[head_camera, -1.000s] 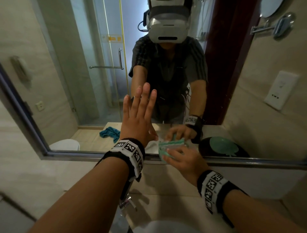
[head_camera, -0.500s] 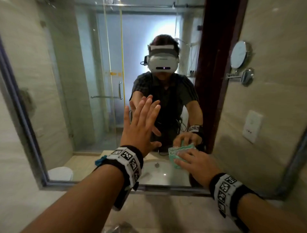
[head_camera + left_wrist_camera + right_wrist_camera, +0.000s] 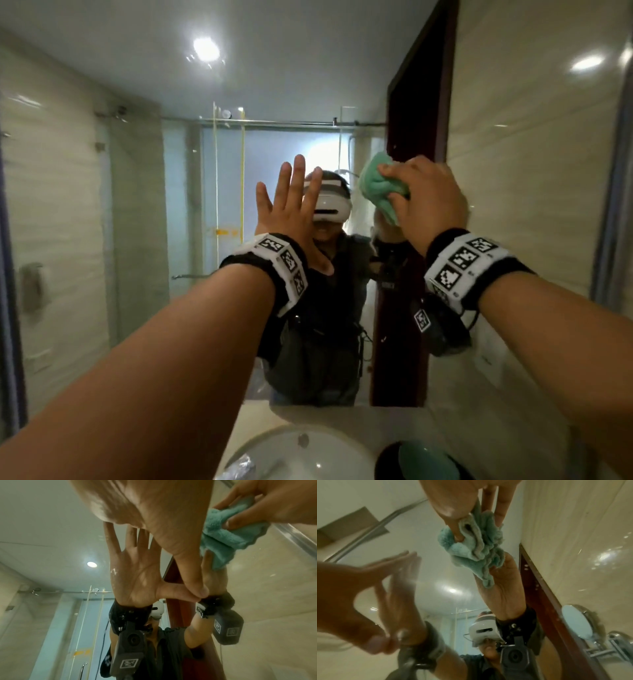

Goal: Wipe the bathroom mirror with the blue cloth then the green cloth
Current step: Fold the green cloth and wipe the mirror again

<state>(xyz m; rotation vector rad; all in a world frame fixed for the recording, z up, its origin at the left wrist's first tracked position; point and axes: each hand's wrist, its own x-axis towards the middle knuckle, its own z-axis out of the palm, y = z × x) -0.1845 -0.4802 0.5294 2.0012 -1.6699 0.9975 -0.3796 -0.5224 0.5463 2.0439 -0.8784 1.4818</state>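
Observation:
The bathroom mirror [image 3: 137,178] fills the wall in front of me. My left hand [image 3: 291,219] lies flat on the glass with straight, spread fingers and holds nothing; the left wrist view shows its palm [image 3: 145,507] meeting its own reflection. Just to its right and slightly higher, my right hand [image 3: 428,205] grips the bunched green cloth [image 3: 380,188] and holds it against the glass. In the right wrist view my fingers [image 3: 462,507] pinch the cloth's folds [image 3: 474,547]. The cloth [image 3: 228,534] also shows in the left wrist view. No blue cloth is in view.
The mirror's right frame edge [image 3: 613,178] runs down beside a tiled wall. Low in the mirror are the reflected white basin [image 3: 301,452] and a dark round object with a green top [image 3: 421,462]. A glass shower door and a dark red door are reflected behind me.
My right hand has carried the green cloth up from the mirror's lower edge to head height. The left hand stays flat on the glass, and my view has tilted upward.

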